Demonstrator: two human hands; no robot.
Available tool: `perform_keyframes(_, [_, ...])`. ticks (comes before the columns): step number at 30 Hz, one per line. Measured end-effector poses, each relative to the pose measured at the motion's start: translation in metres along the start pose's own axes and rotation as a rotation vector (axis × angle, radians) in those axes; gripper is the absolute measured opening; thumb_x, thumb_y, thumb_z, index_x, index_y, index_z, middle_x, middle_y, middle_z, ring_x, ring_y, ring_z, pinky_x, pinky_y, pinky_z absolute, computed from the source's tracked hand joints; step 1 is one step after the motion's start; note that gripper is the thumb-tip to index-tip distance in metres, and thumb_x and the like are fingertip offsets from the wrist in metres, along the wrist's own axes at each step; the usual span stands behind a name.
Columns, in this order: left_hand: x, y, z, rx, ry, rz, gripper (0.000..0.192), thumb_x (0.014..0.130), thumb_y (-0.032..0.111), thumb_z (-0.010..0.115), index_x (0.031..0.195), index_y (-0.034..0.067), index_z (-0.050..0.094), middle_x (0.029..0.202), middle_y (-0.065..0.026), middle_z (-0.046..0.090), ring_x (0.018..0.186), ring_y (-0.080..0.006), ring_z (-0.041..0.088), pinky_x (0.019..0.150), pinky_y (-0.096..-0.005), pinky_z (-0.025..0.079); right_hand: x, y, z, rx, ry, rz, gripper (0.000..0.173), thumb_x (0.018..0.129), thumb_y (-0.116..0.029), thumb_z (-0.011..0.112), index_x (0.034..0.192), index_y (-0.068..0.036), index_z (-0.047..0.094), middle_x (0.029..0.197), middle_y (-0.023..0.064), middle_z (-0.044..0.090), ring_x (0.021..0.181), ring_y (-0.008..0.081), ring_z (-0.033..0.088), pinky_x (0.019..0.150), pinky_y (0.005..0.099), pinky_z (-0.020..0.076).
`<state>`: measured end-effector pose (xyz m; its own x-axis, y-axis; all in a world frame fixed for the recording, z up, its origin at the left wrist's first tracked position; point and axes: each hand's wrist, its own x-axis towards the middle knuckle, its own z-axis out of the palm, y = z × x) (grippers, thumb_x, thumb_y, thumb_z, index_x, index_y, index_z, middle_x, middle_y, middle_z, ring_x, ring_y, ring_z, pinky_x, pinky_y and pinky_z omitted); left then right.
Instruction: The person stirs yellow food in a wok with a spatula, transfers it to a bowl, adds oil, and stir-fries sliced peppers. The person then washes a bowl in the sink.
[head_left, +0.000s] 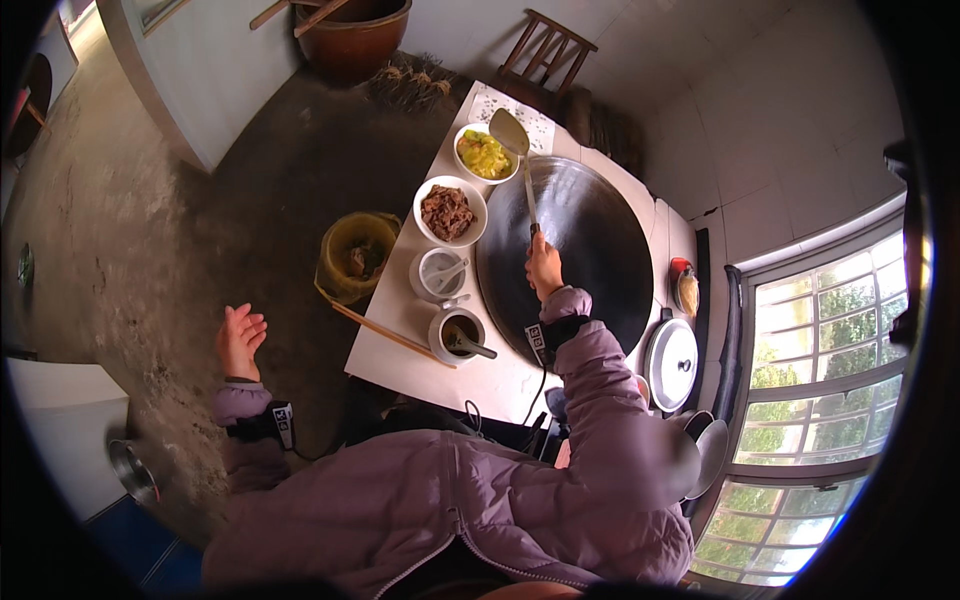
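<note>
My right hand (545, 264) grips the dark handle of a long metal wok spatula (510, 133). The spatula's blade hangs past the far rim of a large black wok (592, 247), next to a white bowl of yellow-green cut vegetables (484, 155). Closer to me stands a white bowl of brown sliced meat (448, 212). A jar with a white spoon (437, 275) and a white pot of dark liquid with a spoon in it (456, 335) line the counter's left side. Off to the left, my left hand (242, 341) is raised over the floor, empty, its fingers apart.
Wooden chopsticks (394, 335) lie along the edge of the white counter (390, 375). Beside it stands a bin with a yellow liner (356, 251). A round metal lid (671, 365) leans at the right, near the window (825, 330). A brown earthenware vat (352, 37) is on the floor beyond.
</note>
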<state>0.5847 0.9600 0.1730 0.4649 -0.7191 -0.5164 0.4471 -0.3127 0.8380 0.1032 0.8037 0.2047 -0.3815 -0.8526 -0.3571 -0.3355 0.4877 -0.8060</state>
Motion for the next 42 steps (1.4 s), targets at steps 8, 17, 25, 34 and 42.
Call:
perform_keyframes(8, [-0.032,0.007,0.083,0.196,-0.387,0.120,0.039,0.087,0.039,0.048,0.102,0.004,0.058,0.081,-0.0067,0.061,0.072,-0.0123,0.058,0.065,-0.0228,0.046,-0.052,-0.030,-0.043,0.699,-0.596,0.344,0.049,0.091,-0.049,0.023,0.082,-0.007,0.046,0.054,0.0007,0.040,0.044,0.0122,0.037,0.040,0.0255,0.0309])
perform_keyframes(17, [-0.052,-0.036,0.171,0.534,-0.917,0.282,0.019,0.088,0.013,0.051,0.097,-0.002,0.058,0.077,-0.0035,0.058,0.071,-0.0088,0.056,0.066,-0.0216,0.047,-0.150,0.052,-0.078,-0.105,0.143,-0.182,0.033,0.077,-0.030,0.064,0.079,0.002,0.056,0.054,0.0080,0.052,0.048,0.0135,0.051,0.044,0.0293,0.0399])
perform_keyframes(25, [-0.067,-0.040,0.199,0.597,-0.818,0.293,0.017,0.086,0.015,0.055,0.088,-0.001,0.059,0.068,-0.0003,0.056,0.060,-0.0063,0.050,0.056,-0.0194,0.042,-0.214,0.147,-0.091,-0.406,0.404,-0.346,0.034,0.073,-0.030,0.066,0.086,-0.003,0.051,0.062,0.0167,0.058,0.057,0.0341,0.058,0.051,0.0408,0.0433])
perform_keyframes(34, [-0.062,-0.063,0.213,0.810,-0.850,0.574,0.015,0.080,0.015,0.059,0.089,0.003,0.059,0.063,-0.0022,0.057,0.056,-0.0093,0.052,0.053,-0.0245,0.042,-0.257,0.213,-0.083,-0.431,0.357,-0.155,0.035,0.074,-0.034,0.064,0.083,-0.002,0.052,0.065,0.0194,0.059,0.062,0.0374,0.058,0.055,0.0438,0.0442])
perform_keyframes(42, [-0.042,-0.079,0.232,0.995,-0.989,0.624,0.022,0.077,0.015,0.062,0.095,0.003,0.058,0.062,-0.0080,0.057,0.057,-0.0175,0.055,0.055,-0.0297,0.044,-0.289,0.232,-0.060,-0.486,0.454,-0.047,0.035,0.073,-0.035,0.064,0.081,-0.004,0.052,0.063,0.0173,0.058,0.059,0.0351,0.058,0.053,0.0426,0.0442])
